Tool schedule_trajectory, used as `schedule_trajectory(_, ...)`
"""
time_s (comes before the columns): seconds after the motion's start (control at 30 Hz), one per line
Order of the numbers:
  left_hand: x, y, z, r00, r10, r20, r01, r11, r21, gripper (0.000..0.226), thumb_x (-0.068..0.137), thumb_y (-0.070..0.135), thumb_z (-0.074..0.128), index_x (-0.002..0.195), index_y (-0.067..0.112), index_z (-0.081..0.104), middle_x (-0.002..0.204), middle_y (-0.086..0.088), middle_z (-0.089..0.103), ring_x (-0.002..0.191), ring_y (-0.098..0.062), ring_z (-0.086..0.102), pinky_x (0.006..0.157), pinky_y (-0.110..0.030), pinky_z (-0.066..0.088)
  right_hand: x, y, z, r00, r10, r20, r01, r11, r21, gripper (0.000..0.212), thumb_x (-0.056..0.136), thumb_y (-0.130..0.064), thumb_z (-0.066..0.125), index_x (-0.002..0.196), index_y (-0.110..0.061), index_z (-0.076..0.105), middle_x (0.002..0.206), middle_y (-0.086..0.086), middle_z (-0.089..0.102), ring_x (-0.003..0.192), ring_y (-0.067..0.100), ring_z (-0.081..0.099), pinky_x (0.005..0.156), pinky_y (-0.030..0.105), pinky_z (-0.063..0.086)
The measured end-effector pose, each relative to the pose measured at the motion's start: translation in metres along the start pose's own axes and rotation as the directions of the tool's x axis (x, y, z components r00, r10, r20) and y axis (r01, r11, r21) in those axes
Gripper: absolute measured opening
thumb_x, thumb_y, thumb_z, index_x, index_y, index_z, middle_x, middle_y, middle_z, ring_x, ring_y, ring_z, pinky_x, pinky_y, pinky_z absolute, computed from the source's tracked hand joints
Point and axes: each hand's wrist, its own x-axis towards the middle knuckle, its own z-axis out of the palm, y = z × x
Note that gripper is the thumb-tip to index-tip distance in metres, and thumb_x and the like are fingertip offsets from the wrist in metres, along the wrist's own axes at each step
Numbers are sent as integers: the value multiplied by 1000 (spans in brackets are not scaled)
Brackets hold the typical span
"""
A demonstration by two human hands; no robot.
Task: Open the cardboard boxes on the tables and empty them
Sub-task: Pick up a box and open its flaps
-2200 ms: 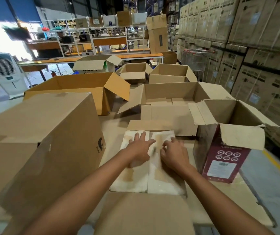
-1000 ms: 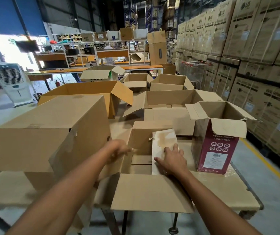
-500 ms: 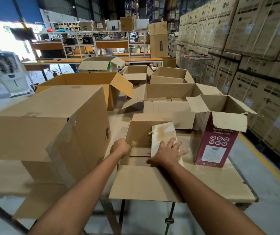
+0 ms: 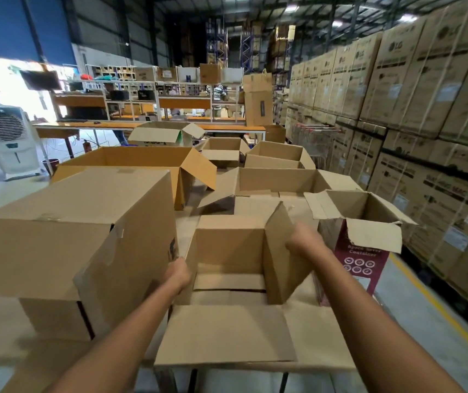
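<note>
Head view: small open box (image 4: pixel 228 251) sits at the near edge of the table (image 4: pixel 329 336), left hand (image 4: pixel 178 275) curled over its left wall, right hand (image 4: pixel 303 241) gripping the upright right flap (image 4: pixel 278 251). It looks light and bendy, so the walls should give a firmer hold than the flaps.

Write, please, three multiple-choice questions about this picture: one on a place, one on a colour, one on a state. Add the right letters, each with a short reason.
1. Where is the large box relative to the small box in front?
A. to its left
B. to its right
C. inside it

2. What colour is the side of the printed box?
A. blue
B. maroon
C. green

3. The small box is:
A. taped shut
B. open
C. crushed flat

Answers: 1 A, it is on the side of the left hand. 2 B, its printed side is maroon. 3 B, its flaps stand open, and the right hand holds one.
</note>
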Motion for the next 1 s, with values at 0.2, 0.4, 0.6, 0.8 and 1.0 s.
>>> schedule_trajectory(0.2,-2,4,5,1000,-12,-10,12,999,-32,31,102,8,41,127,5,59,131,-19,61,118,-37,60,91,-39,50,-10,44,55,999,-12,-30,3,950,-312,34,99,-32,46,121,-11,61,131,15,58,118,35,55,94,43,46)
schedule_trajectory(0.4,-8,-3,5,995,55,85,-20,931,-365,30,96,13,48,123,6,58,121,-16,63,108,-33,59,85,-32,48,-18,49,111,983,62,171,-100,969,224,48,99,-45,51,126,-7,61,116,15,68,105,34,65,85,40,55)
schedule_trajectory(0.6,-40,0,19,955,203,218,-12,758,-652,37,91,5,45,123,22,53,110,-2,62,97,-17,57,74,-29,47,-27,49,104,998,-28,61,30,999,-37,59,89,-33,58,143,-20,37,121,15,67,108,36,63,85,38,51)
schedule_trajectory(0.8,-46,3,21,999,53,12,-35,800,-599,27,92,8,43,111,19,59,104,-2,66,90,-25,61,69,-32,45,-50,46,107,993,-16,-114,23,998,56,40,99,-39,50,130,-15,58,124,13,66,114,33,61,92,39,49)
schedule_trajectory(1.0,-60,-3,8,991,128,-43,-131,842,-523,29,100,28,52,126,14,57,119,-9,65,106,-30,61,89,-36,49,-73,35,101,995,-82,-63,81,996,-23,47,97,-50,48,128,-17,60,126,9,61,116,31,57,96,40,48)
